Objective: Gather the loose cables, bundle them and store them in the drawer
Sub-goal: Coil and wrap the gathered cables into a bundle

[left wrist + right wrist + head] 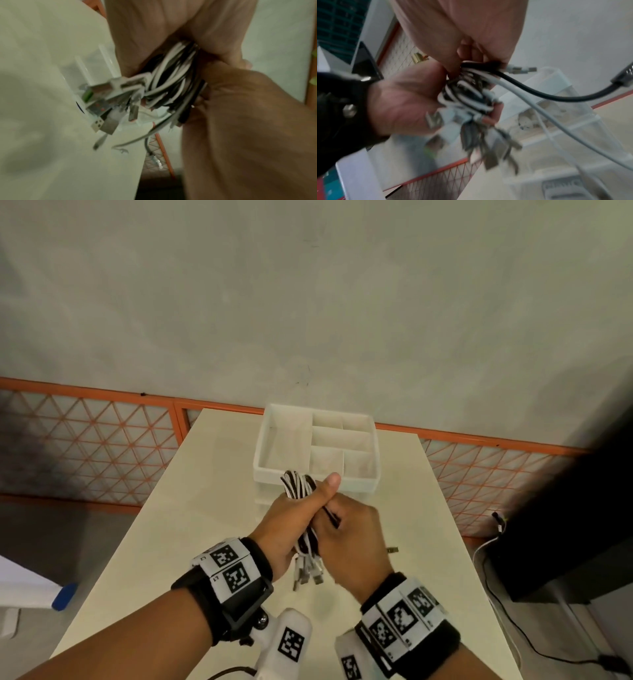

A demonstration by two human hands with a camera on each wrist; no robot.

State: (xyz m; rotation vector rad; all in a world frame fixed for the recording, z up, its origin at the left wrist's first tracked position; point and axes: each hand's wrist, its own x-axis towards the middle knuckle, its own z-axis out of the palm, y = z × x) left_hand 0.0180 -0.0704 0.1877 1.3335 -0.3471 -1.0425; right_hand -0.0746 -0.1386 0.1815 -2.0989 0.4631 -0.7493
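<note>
A bundle of black and white cables [297,487] is held above the cream table [178,525], just in front of the white drawer tray [265,440] with its compartments. My left hand [291,518] grips the bundle, thumb raised along it. My right hand [346,532] pinches a black cable [539,97] at the bundle's side; its plug [392,550] sticks out to the right. Several metal connectors [308,571] hang below my fists. In the left wrist view the bundle [171,81] sits between both palms. A loose white cable [556,128] trails off from the right hand [462,33].
The tray stands on a clear drawer unit [556,115] at the table's far end. An orange lattice fence [102,440] runs behind the table. Dark furniture [565,525] and floor cords [496,604] lie to the right. A white and blue object [63,595] sits low at the left.
</note>
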